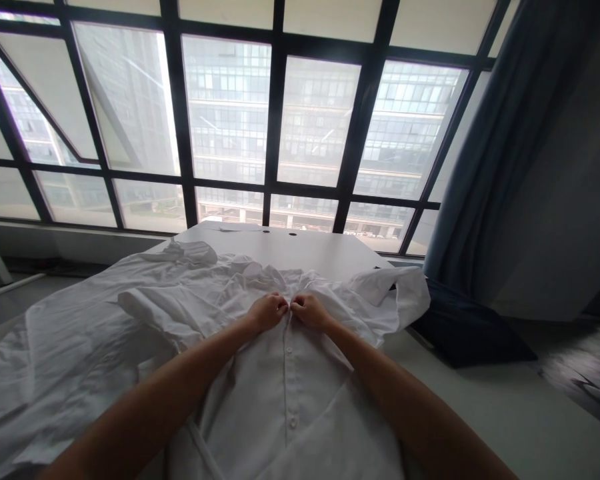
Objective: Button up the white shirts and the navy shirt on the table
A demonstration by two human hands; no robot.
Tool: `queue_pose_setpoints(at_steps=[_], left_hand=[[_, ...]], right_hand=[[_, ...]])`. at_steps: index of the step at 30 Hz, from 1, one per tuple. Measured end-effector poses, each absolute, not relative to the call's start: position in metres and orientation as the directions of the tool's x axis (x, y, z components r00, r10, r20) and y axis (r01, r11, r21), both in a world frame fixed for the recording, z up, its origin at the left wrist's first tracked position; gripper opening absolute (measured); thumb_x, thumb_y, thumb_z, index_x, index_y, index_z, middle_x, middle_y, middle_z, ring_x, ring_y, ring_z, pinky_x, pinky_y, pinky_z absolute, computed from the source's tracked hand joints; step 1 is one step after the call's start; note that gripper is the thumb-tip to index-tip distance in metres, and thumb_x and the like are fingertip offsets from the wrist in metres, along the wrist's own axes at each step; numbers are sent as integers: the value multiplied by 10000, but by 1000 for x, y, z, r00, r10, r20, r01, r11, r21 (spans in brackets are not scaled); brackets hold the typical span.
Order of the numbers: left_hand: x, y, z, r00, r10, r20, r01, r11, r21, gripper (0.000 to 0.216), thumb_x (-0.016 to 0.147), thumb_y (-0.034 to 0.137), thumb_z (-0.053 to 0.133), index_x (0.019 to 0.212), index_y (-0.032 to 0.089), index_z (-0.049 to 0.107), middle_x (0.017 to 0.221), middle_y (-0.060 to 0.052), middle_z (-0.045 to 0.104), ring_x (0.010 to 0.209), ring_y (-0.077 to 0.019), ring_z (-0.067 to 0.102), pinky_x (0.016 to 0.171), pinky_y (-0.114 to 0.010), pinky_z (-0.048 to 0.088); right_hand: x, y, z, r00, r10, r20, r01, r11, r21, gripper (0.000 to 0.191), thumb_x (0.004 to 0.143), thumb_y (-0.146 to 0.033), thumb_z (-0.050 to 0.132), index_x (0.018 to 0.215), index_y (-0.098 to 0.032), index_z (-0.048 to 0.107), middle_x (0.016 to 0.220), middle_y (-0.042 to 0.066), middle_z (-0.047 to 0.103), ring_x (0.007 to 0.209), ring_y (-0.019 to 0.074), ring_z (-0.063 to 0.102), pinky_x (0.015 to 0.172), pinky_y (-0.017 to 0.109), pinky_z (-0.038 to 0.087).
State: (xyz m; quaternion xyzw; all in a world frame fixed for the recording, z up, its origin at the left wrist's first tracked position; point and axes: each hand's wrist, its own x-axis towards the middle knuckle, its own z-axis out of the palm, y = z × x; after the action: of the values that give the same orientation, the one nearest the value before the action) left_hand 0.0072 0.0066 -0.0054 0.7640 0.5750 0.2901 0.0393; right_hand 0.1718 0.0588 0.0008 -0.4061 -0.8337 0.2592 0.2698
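White button-front fabric garment (pixel 260 393), lying face up along the lower centre of the frame, collar end (pixel 303 275) away from the camera, on a flat white surface (pixel 320 250). Bare left hand (pixel 269 311) and right hand (pixel 307 311) just beside each other at the centre of the frame, fingertips of both pinched on the front opening (pixel 286 373) near the collar end. Probably placed front up and lengthwise to bring the row of small, pale, round buttons (pixel 289 351) between the two forearms (pixel 190 373). Pinched from opposite sides, seemingly to hold both front edges close and steady; exact grip too small to make out. Sleeve (pixel 413 300) spread outward at centre right, probably to leave the opening uncovered. More rumpled white cloth (pixel 80 347) at left, perhaps a separate garment. Flat dark blue item (pixel 475 333) at right.
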Motion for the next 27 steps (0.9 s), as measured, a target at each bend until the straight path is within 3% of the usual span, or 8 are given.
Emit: queue_pose_setpoints(at_steps=[5,9,17,23,27], left_hand=[[6,3,-9,150,893,425,779,-371,505,248,868,295,568,859,182,789,887,-81,737,746,-187,642,753,-266,494],[5,6,-10,125,901,415,791,-343,506,234,840,300,587,821,176,785,830,-78,743,721,-190,634,710,-262,477],[8,8,-13,78,895,440,824,-306,476,198,833,267,594,777,164,754,793,-69,720,718,-183,625,681,-257,443],[8,4,-8,-1,835,550,724,-378,576,157,831,178,559,792,150,708,796,-38,688,705,-146,592,702,-240,444],[5,2,-7,-58,836,546,733,-336,591,149,837,184,539,791,146,676,799,-40,676,692,-145,579,696,-251,439]], right_hand=[[176,58,-8,-524,801,291,423,541,-727,176,773,-224,506,729,-154,661,607,-16,600,578,118,512,559,205,385],[176,59,-12,-527,788,317,405,561,-722,185,768,-263,520,753,-156,670,635,-9,608,611,129,524,588,213,400],[174,60,-15,-478,814,332,461,553,-694,222,767,-308,539,726,-156,696,645,10,626,629,142,541,591,228,383],[176,65,-14,-517,797,313,526,584,-618,206,763,-245,527,689,-155,696,615,1,631,578,122,532,556,214,353],[177,62,-10,-502,811,300,611,578,-541,191,766,-234,551,682,-149,701,620,16,654,569,119,541,546,214,343]])
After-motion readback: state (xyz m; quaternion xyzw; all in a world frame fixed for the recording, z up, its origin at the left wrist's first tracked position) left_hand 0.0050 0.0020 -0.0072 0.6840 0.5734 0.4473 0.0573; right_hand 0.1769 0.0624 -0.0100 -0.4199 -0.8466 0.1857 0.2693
